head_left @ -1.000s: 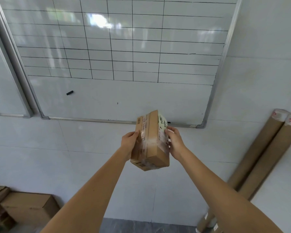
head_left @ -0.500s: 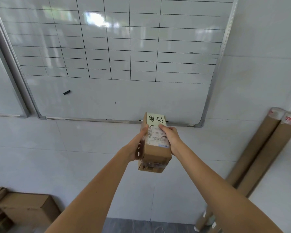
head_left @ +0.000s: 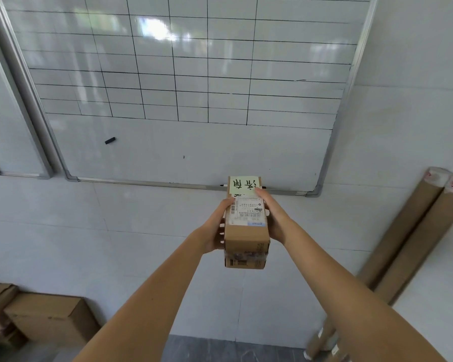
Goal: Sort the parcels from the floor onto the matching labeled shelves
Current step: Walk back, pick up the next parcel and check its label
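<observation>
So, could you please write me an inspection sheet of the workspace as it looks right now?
Surface: white tiled wall ahead; a strip of dark floor at the bottom; no shelves in view.
Job's things: one taped cardboard parcel held up, printed shipping label and handwritten yellow note facing the camera.
Clutter: cardboard boxes lower left; two cardboard tubes leaning at right.
Grippers: left hand and right hand clasp the parcel's sides.
Cables: nothing seen.
Surroundings: gridded whiteboard with a small black object on it; a second board's edge at left.
</observation>
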`<state>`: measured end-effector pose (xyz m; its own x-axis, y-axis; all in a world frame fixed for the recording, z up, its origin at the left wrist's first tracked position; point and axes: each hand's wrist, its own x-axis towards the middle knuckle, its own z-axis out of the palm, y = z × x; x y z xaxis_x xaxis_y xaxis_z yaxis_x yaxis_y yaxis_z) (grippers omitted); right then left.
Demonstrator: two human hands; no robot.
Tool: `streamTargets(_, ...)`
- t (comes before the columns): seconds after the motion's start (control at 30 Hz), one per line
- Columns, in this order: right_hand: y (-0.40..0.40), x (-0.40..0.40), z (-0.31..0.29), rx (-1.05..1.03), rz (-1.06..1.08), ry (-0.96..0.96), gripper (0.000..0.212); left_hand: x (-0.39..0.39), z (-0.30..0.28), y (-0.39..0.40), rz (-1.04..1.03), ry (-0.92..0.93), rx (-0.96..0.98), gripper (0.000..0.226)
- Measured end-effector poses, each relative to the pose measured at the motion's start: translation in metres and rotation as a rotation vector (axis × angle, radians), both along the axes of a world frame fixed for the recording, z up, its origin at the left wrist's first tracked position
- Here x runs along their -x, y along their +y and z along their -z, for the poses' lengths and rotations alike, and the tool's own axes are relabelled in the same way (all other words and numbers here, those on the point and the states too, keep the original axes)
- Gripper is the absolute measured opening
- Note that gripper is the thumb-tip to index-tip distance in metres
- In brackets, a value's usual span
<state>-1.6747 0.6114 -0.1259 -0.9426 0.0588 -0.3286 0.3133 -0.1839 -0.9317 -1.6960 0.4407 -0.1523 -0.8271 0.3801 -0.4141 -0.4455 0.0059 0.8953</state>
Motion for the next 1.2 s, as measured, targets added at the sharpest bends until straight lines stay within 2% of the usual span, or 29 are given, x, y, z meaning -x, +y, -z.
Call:
streamTargets(0.1,0.001,-0.002,0.002,0.008,0.031,-0.020,0.093,0.001,-0.001,-0.003,0.033,-0.001,0.023,0.106)
streamTargets(0.17,0.004,-0.004,0.000,0.000,0.046,-0.038,0.085,-0.001,-0.003,-0.007,0.068,-0.013,0.035,0.102)
streamTargets(0.23,0.009,-0.003,-0.003,0.012,0.063,-0.066,0.073,-0.007,-0.010,-0.011,0.118,-0.026,0.032,0.083)
streamTargets(0.3,0.017,0.001,-0.003,0.062,0.081,-0.085,0.070,-0.009,-0.012,-0.015,0.172,-0.042,-0.005,0.055)
streamTargets(0.33,0.020,0.003,-0.003,0.075,0.076,-0.089,0.070,-0.007,-0.010,-0.018,0.188,-0.061,-0.020,0.049)
streamTargets(0.47,0.016,0.005,-0.003,0.075,0.094,-0.083,0.059,-0.005,-0.014,-0.030,0.263,-0.110,0.014,0.061)
streamTargets(0.57,0.015,0.007,0.002,0.111,0.197,-0.071,0.046,-0.007,-0.019,-0.037,0.345,-0.121,0.072,0.058)
streamTargets(0.7,0.021,0.013,0.009,0.159,0.335,-0.047,0.046,-0.008,-0.019,-0.053,0.379,-0.144,0.149,0.076)
streamTargets(0.77,0.021,0.013,0.009,0.193,0.385,-0.024,0.051,-0.005,-0.015,-0.058,0.307,-0.155,0.134,0.083)
streamTargets(0.93,0.011,0.013,0.012,0.254,0.365,-0.017,0.066,-0.004,-0.016,-0.055,-0.013,-0.106,0.006,0.067)
streamTargets(1.03,0.015,0.009,0.009,0.228,0.300,-0.052,0.055,-0.004,-0.023,-0.055,-0.187,-0.064,-0.033,0.063)
streamTargets(1.13,0.020,0.004,0.007,0.209,0.204,-0.094,0.059,-0.001,-0.027,-0.057,-0.338,0.000,-0.037,0.064)
streamTargets(1.2,0.023,0.001,0.006,0.174,0.139,-0.106,0.053,0.001,-0.028,-0.060,-0.378,0.035,-0.019,0.061)
